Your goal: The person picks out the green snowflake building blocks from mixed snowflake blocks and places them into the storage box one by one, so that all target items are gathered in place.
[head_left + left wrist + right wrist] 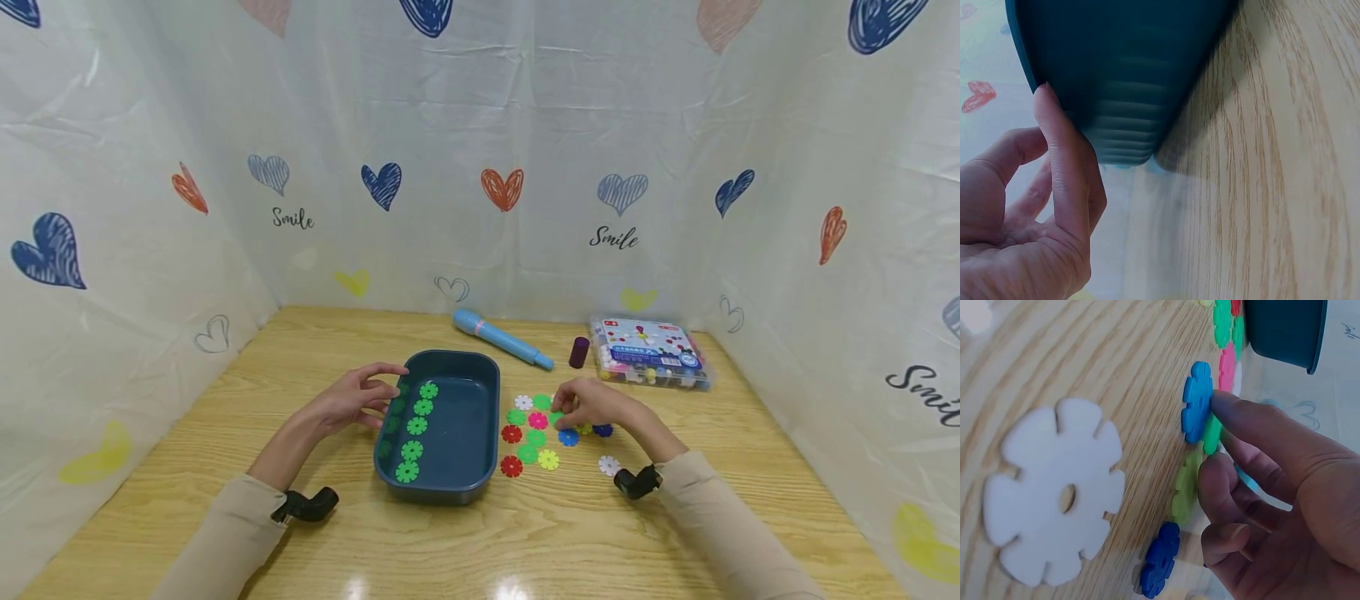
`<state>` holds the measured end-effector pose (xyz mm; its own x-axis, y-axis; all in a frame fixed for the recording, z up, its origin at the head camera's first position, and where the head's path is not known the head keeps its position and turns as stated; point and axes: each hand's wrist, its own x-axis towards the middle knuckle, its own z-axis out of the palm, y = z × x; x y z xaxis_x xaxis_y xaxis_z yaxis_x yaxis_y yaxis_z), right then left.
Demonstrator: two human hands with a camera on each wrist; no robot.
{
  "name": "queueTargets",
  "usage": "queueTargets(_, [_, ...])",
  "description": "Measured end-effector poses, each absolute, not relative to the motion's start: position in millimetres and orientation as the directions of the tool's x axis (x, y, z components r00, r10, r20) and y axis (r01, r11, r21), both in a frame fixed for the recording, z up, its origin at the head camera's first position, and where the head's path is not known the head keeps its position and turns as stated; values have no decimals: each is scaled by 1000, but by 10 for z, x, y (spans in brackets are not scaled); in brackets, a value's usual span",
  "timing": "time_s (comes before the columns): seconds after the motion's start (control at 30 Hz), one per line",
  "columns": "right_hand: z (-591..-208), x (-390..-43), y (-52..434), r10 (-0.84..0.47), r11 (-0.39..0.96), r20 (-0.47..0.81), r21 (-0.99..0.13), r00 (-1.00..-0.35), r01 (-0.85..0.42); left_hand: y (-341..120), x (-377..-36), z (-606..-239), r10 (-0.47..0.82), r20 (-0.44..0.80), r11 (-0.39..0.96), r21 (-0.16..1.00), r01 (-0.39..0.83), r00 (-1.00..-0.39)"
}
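Seen from the head, the left hand (pixel 352 402) rests relaxed fingers against the teal tray (pixel 480 467) with its row of green discs (pixel 417 426); the left wrist shows fingers (pixel 1063 169) on its wall; the right wrist shows the right hand (pixel 1272 487) pinching a green disc (pixel 1212 434) among scattered discs, likely lifted next toward the tray.

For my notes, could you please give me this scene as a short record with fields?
Surface: wooden table
Tray: dark teal, holds a column of green discs
Left hand: fingers touch the tray's left wall
Right hand: fingers on a green disc among loose coloured discs
Behind: blue microphone, purple cap, clear box
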<state>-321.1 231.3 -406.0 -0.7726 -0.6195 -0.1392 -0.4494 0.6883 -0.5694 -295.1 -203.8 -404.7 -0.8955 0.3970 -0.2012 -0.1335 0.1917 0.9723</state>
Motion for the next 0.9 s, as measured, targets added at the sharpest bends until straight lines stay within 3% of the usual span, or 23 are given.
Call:
queueTargets(0.33, [-4100,-3223,2328,-629,656,-156,-632,-761,-412,-2048,-2961,-4072,399,-197,206,971,-122,-896])
queueTargets(0.67, [-4106,-3221,2332,-643,654,-128,-604,-755,-454,-2052,-2960,-4080,405,-188,204,972,-112,-895])
queueTargets(0.9, [-4062,-3234,2378,-701,597,-94,-620,-707,-510,-2052,-2959,-4074,406,-181,204,973,-104,-896])
